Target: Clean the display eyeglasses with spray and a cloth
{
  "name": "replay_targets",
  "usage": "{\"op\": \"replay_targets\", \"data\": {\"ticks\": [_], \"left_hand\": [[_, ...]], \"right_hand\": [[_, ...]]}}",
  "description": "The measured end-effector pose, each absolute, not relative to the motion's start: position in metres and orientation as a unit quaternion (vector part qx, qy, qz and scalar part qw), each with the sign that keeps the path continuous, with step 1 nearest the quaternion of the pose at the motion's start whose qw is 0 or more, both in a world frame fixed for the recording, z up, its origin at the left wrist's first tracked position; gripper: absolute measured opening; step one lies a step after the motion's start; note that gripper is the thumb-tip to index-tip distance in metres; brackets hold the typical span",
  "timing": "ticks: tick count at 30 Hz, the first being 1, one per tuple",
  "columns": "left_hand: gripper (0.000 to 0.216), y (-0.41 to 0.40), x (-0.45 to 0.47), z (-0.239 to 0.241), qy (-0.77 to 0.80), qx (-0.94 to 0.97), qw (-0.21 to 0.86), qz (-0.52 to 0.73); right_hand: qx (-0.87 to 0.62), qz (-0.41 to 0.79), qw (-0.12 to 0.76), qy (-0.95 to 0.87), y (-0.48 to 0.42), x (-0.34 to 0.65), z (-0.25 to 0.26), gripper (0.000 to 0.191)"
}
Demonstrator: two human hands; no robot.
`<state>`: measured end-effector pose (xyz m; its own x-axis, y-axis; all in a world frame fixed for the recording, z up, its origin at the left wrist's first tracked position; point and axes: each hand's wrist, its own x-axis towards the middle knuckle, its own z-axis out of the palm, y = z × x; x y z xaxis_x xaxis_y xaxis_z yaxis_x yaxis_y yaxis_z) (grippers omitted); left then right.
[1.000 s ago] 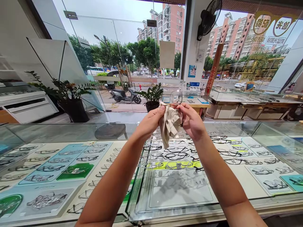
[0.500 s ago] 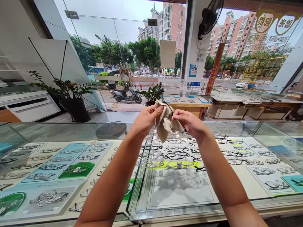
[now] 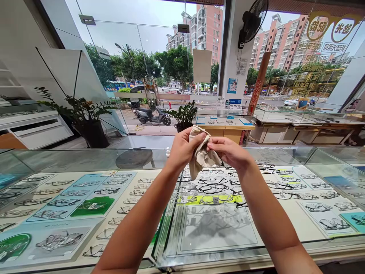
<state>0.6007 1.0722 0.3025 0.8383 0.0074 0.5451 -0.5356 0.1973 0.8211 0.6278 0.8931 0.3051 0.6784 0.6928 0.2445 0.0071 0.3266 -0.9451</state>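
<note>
My left hand (image 3: 182,150) is closed on a beige cleaning cloth (image 3: 196,164), its thumb pressing the folds from above. The cloth is wrapped around a pair of glasses (image 3: 221,161). Only thin dark parts of the frame show at the cloth's edge, and the lenses are mostly covered. With fingers pinched together, my right hand (image 3: 230,152) grips the glasses at the right side, touching the cloth too. Both hands are held in the air above a glass display case (image 3: 171,243).
Inside the case lie rows of eyeglasses (image 3: 213,188). A small white bottle (image 3: 168,152) stands beyond the left forearm, near a dark stool (image 3: 134,158). Farther off are potted plants (image 3: 91,131), another counter (image 3: 236,131) and glass doors.
Both hands have come slightly lower, and the left has moved a little right, closer to the other. The cloth has shifted over the glasses. A white bottle now shows by the left wrist.
</note>
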Motion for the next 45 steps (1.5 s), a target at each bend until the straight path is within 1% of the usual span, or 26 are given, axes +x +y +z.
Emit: {"op": "replay_targets", "data": {"ticks": [3, 6, 11, 14, 17, 23, 27, 30, 32, 36, 41, 43, 45], "left_hand": [[0.053, 1.071, 0.601, 0.303, -0.207, 0.588, 0.754, 0.209], [0.059, 1.08, 0.605, 0.305, -0.215, 0.592, 0.759, 0.167], [0.048, 1.092, 0.606, 0.308, -0.276, 0.619, 0.728, 0.099], [0.046, 1.09, 0.606, 0.306, -0.28, 0.613, 0.729, 0.116], [0.043, 1.089, 0.608, 0.304, -0.274, 0.607, 0.733, 0.14], [0.042, 1.094, 0.607, 0.305, -0.274, 0.591, 0.751, 0.109], [0.043, 1.096, 0.605, 0.308, -0.267, 0.596, 0.751, 0.096], [0.043, 1.095, 0.604, 0.309, -0.27, 0.595, 0.752, 0.087], [0.041, 1.095, 0.603, 0.309, -0.277, 0.594, 0.752, 0.072], [0.04, 1.094, 0.601, 0.309, -0.291, 0.59, 0.752, 0.044], [0.04, 1.098, 0.605, 0.307, -0.298, 0.598, 0.741, 0.06], [0.04, 1.102, 0.606, 0.308, -0.296, 0.613, 0.728, 0.08], [0.041, 1.104, 0.606, 0.31, -0.29, 0.627, 0.714, 0.114]], "right_hand": [[-0.527, 0.238, 0.744, -0.335, 0.895, 0.626, 0.305, 0.036], [-0.524, 0.219, 0.75, -0.339, 0.894, 0.627, 0.306, 0.036], [-0.537, 0.187, 0.746, -0.347, 0.893, 0.629, 0.306, 0.039], [-0.547, 0.17, 0.742, -0.348, 0.895, 0.63, 0.305, 0.045], [-0.562, 0.135, 0.739, -0.347, 0.896, 0.629, 0.304, 0.045], [-0.629, 0.083, 0.657, -0.408, 0.895, 0.632, 0.301, 0.051], [-0.659, 0.094, 0.591, -0.456, 0.895, 0.636, 0.296, 0.067], [-0.664, 0.061, 0.581, -0.467, 0.892, 0.634, 0.296, 0.069], [-0.67, 0.056, 0.567, -0.476, 0.887, 0.631, 0.299, 0.067], [-0.697, 0.05, 0.511, -0.5, 0.878, 0.626, 0.305, 0.059], [-0.683, 0.04, 0.471, -0.556, 0.877, 0.63, 0.305, 0.036], [-0.705, 0.001, 0.484, -0.519, 0.879, 0.632, 0.306, 0.023], [-0.724, -0.102, 0.516, -0.447, 0.881, 0.631, 0.307, 0.011]]}}
